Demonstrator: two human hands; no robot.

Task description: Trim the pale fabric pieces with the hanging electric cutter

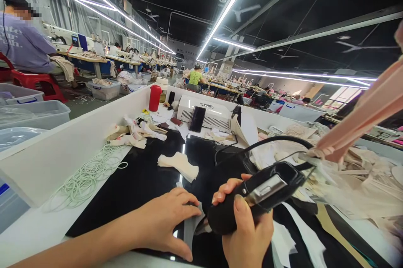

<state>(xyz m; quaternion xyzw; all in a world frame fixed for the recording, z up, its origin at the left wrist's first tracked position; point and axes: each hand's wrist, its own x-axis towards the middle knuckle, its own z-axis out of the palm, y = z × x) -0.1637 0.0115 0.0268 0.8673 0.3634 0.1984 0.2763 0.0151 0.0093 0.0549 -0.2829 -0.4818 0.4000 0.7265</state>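
- The black handheld tool (258, 197) is grasped by the right hand (248, 234).
- The left hand (168, 217), spread and empty, is best placed clear of the tool's lower end.

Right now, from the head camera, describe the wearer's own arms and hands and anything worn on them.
The left hand is ungloved, its forearm sleeveless where visible; no watch or bracelet shows. The right hand is also ungloved, its forearm out of frame.

Bare board (116, 190) left — cable (277, 138) right
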